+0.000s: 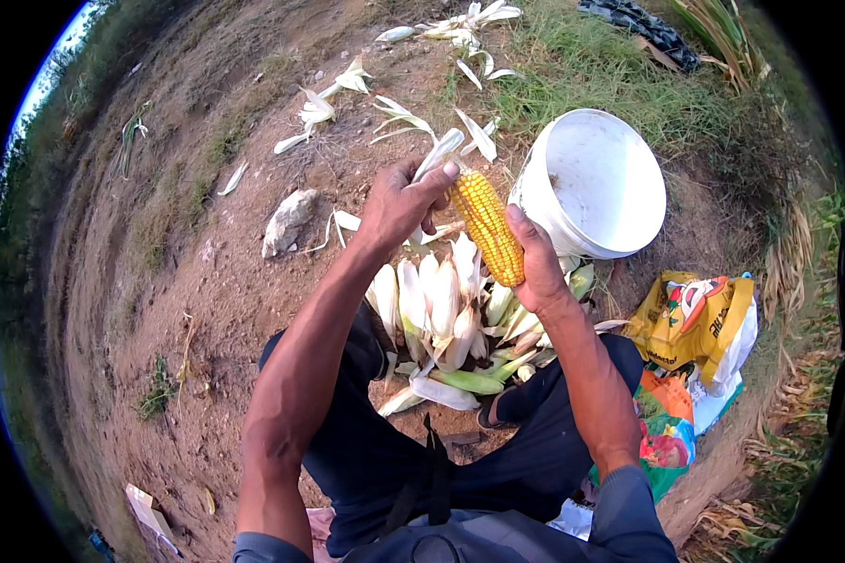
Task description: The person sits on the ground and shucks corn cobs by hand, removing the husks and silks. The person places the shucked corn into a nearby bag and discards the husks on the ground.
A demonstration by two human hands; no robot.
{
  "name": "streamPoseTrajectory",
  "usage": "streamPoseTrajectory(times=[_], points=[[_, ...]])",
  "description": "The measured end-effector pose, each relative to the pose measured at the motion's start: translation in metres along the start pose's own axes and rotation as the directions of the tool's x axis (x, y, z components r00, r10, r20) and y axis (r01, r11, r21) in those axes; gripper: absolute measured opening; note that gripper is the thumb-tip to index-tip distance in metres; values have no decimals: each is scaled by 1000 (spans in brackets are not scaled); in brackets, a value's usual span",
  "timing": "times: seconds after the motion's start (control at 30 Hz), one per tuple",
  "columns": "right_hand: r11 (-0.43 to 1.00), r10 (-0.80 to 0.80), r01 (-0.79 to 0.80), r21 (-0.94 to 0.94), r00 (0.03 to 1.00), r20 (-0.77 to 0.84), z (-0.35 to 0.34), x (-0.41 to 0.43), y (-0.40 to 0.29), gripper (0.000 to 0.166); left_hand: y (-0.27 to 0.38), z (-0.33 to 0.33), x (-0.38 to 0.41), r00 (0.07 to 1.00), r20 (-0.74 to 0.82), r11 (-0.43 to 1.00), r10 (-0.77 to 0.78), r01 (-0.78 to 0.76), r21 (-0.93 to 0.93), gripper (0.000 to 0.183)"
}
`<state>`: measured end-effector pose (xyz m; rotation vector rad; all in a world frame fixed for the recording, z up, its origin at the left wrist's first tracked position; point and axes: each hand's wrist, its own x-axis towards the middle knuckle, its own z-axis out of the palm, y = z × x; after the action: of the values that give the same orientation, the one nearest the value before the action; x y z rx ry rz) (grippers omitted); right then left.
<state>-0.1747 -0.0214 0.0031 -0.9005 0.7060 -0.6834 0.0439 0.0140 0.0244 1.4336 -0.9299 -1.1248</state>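
A bare yellow ear of corn (487, 229) slants in front of me, its kernels exposed along the whole visible side. My right hand (539, 264) grips it around the lower end, thumb along its side. At the upper end, my left hand (412, 193) pinches pale corn husk (440, 151) between thumb and fingers, close against the cob. Whether that husk is still joined to the cob is hidden by the fingers. Below both hands, a pile of unhusked corn ears (443, 299) lies on the soil between my feet, some in whitish husks, some greenish.
A white plastic bucket (598, 190) leans to the right of the corn, its mouth facing me. Printed plastic bags (697, 331) lie at my right. Loose husks (317, 112) are scattered ahead on the soil, near a pale rock (289, 222). Grass (591, 70) grows beyond the bucket.
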Motion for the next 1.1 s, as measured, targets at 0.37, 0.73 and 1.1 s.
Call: streamPoseTrajectory(times=[0.37,0.73,1.1], points=[[977,-57,44,-210,997,-58,1,0,9,48,-4,5,-6,967,-135,838,216,-112,535,25],[944,125,-73,321,982,-143,-16,13,10,50,5,6,-7,994,-38,868,105,-111,-484,25],[852,55,36,522,986,-158,-25,18,5,42,21,2,-23,973,221,746,72,94,-659,17]])
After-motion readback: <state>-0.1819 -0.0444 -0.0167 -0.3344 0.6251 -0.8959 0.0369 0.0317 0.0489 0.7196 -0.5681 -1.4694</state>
